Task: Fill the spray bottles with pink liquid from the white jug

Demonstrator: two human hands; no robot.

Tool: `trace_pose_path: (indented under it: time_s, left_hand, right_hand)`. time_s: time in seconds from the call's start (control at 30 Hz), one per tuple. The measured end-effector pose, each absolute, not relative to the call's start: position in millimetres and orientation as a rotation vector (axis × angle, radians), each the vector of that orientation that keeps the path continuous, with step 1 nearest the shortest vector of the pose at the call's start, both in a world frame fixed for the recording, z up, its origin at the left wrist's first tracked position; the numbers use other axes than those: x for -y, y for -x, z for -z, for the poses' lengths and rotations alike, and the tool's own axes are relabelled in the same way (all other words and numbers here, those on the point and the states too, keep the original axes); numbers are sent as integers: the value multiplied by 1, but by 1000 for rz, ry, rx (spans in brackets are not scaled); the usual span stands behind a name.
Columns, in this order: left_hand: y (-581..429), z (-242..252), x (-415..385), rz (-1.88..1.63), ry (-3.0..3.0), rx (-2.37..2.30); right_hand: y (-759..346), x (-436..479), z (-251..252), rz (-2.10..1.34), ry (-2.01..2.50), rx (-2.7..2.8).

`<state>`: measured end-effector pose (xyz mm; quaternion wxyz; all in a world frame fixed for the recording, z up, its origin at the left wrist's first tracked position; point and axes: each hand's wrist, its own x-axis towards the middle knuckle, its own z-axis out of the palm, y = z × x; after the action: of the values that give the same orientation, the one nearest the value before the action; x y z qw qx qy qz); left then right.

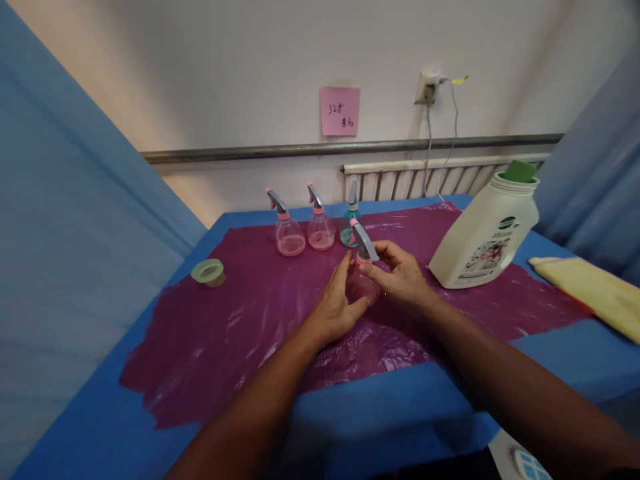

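Between my hands is a pink spray bottle (364,283) with a grey and pink trigger head, standing about upright over the purple plastic sheet (260,313). My left hand (336,303) wraps round the bottle's left side, thumb across its front. At the bottle's pink collar, my right hand (403,277) has its thumb and fingers closed. Just behind stands a teal spray bottle (346,235), partly hidden by the held one. Two more pink spray bottles, one in the middle (321,235) and one further left (290,241), hold some liquid at the bottom.
A big white jug (483,233) with something green in its mouth stands at the right. Beyond it lies a yellow cloth (590,287). A small green-rimmed cup (207,272) sits at the left. Blue curtains hang on both sides; a metal rail (280,153) runs along the wall.
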<state>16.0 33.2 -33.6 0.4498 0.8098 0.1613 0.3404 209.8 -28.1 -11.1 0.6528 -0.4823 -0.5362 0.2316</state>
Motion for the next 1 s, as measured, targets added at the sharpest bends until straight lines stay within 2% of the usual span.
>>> trace_pose_path:
  time_s: [0.5, 0.83, 1.0]
  left_hand:
    - [-15, 35, -30, -846, -2028, -516]
    - [-17, 37, -33, -969, -2035, -566]
    - [-15, 46, -42, -960, -2046, -590]
  right_hand:
    - [-208, 30, 7, -459, 1179, 1275]
    - [-203, 31, 1, -221, 1187, 1305]
    - [-205, 17, 11, -240, 1170, 1277]
